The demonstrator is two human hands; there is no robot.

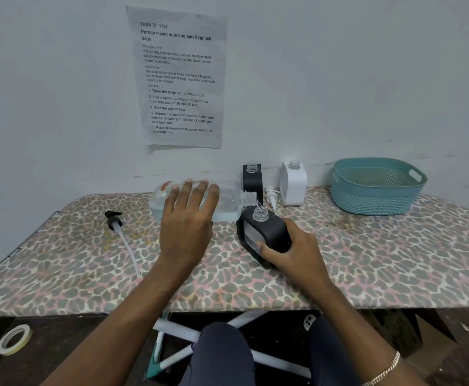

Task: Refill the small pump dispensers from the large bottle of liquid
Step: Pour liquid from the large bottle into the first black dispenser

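Over the table (pixel 366 260), left grip (pixel 184 221) holds pouring bottle (pixel 227 200), right grip (pixel 291 254) holds black dispenser (pixel 272 232).

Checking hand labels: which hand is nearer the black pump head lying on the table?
Left. The left hand, gripping the large bottle, is right of the black pump head; the right hand holds a black dispenser farther right.

We see a leopard-print bench (pixel 88 263), two black dispensers (pixel 272 232), a white dispenser (pixel 293 185), a teal basket (pixel 375 201) and a clear bottle (pixel 227 199).
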